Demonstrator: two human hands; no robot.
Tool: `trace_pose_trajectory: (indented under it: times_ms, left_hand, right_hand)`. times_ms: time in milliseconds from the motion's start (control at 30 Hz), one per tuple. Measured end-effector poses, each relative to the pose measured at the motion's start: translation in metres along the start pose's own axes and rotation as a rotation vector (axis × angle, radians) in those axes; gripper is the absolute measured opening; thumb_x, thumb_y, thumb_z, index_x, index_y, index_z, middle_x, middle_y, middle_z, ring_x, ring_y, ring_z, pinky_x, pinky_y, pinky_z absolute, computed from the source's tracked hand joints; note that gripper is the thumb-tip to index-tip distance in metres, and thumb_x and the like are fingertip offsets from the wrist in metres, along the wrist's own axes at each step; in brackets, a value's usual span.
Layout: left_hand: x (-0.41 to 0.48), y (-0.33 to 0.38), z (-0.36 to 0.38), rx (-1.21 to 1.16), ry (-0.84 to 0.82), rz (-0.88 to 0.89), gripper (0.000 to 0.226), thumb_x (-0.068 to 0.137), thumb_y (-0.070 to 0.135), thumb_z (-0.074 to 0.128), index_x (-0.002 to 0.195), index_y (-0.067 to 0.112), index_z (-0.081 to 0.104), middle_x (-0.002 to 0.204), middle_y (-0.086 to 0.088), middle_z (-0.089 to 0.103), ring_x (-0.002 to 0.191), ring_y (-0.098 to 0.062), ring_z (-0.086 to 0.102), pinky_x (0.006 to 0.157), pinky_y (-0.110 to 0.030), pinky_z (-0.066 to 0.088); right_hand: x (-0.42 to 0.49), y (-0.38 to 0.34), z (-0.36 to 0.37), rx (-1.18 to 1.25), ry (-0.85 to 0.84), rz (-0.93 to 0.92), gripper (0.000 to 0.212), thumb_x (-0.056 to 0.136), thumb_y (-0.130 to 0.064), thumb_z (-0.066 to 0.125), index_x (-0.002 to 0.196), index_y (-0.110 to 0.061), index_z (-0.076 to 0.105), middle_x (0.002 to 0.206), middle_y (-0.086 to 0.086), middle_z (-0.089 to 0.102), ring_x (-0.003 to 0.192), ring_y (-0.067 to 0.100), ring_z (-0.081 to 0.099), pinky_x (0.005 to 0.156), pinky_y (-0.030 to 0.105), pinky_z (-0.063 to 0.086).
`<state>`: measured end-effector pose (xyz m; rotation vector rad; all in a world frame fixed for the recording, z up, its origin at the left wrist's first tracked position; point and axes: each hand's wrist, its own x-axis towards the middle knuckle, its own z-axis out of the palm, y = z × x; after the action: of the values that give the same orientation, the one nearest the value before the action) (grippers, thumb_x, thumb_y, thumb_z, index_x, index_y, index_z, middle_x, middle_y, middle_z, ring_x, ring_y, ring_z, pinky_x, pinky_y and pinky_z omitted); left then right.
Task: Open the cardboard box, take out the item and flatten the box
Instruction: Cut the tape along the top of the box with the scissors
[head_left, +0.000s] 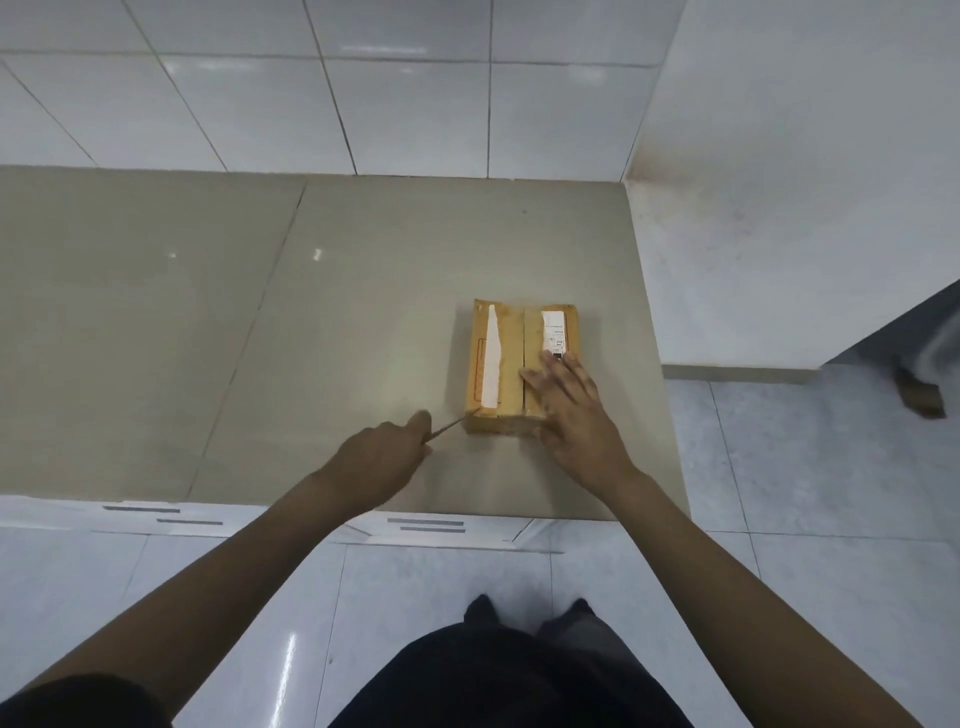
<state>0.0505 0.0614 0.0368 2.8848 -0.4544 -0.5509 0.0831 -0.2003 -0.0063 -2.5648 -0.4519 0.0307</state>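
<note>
A small brown cardboard box (506, 353) lies closed on the beige countertop (311, 338), with white label strips on its two top flaps. My right hand (571, 410) rests flat on the box's near right part, fingers spread. My left hand (384, 457) is closed around a thin blade (451, 425) whose tip touches the box's near left corner. The box's contents are hidden.
The counter ends at a white tiled wall behind and drops off to the right of the box. A white wall stands at the right. The front counter edge (415, 512) runs just below my wrists, with grey floor tiles underneath.
</note>
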Motion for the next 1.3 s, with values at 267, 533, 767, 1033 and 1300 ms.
trace_pose_trajectory:
  times_ms: [267, 533, 767, 1033, 1300]
  left_hand:
    - [0.017, 0.004, -0.034, -0.004, 0.124, 0.142, 0.020, 0.096, 0.040, 0.048, 0.097, 0.024, 0.060, 0.080, 0.000, 0.067, 0.068, -0.022, 0.062, 0.059, -0.032, 0.049]
    - [0.003, -0.013, -0.021, -0.094, -0.070, 0.046, 0.017, 0.096, 0.026, 0.041, 0.093, 0.016, 0.055, 0.085, -0.008, 0.070, 0.078, -0.029, 0.064, 0.073, -0.044, 0.054]
    - [0.002, -0.014, -0.015, -0.056, -0.030, 0.095, 0.020, 0.097, 0.026, 0.040, 0.098, 0.017, 0.057, 0.086, -0.007, 0.071, 0.077, -0.029, 0.064, 0.071, -0.043, 0.054]
    - [0.018, -0.022, -0.013, -0.001, 0.048, 0.134, 0.019, 0.098, 0.029, 0.041, 0.099, 0.021, 0.059, 0.084, -0.002, 0.069, 0.077, -0.029, 0.062, 0.062, -0.034, 0.048]
    - [0.027, -0.018, -0.009, -0.109, 0.137, 0.192, 0.021, 0.098, 0.034, 0.045, 0.102, 0.025, 0.064, 0.087, 0.002, 0.071, 0.078, -0.024, 0.064, 0.062, -0.032, 0.049]
  right_hand:
    - [-0.008, -0.004, -0.005, 0.005, -0.038, 0.016, 0.071, 0.086, -0.011, 0.062, 0.145, -0.033, 0.032, 0.160, -0.008, 0.018, 0.148, 0.016, 0.005, 0.089, 0.038, 0.054]
    - [-0.007, -0.006, -0.005, -0.011, -0.039, 0.026, 0.071, 0.086, -0.011, 0.062, 0.146, -0.033, 0.031, 0.160, -0.008, 0.017, 0.149, 0.017, 0.004, 0.088, 0.037, 0.055]
    - [-0.007, -0.006, -0.006, -0.012, -0.033, 0.038, 0.070, 0.086, -0.012, 0.063, 0.145, -0.033, 0.032, 0.160, -0.008, 0.018, 0.148, 0.016, 0.005, 0.087, 0.039, 0.055]
    - [-0.006, -0.002, -0.007, -0.028, -0.030, 0.052, 0.070, 0.085, -0.015, 0.065, 0.144, -0.035, 0.033, 0.159, -0.011, 0.020, 0.148, 0.014, 0.007, 0.086, 0.041, 0.056]
    - [-0.005, -0.004, -0.005, -0.051, -0.018, 0.056, 0.068, 0.086, -0.018, 0.065, 0.144, -0.035, 0.032, 0.159, -0.009, 0.021, 0.148, 0.016, 0.007, 0.081, 0.040, 0.057]
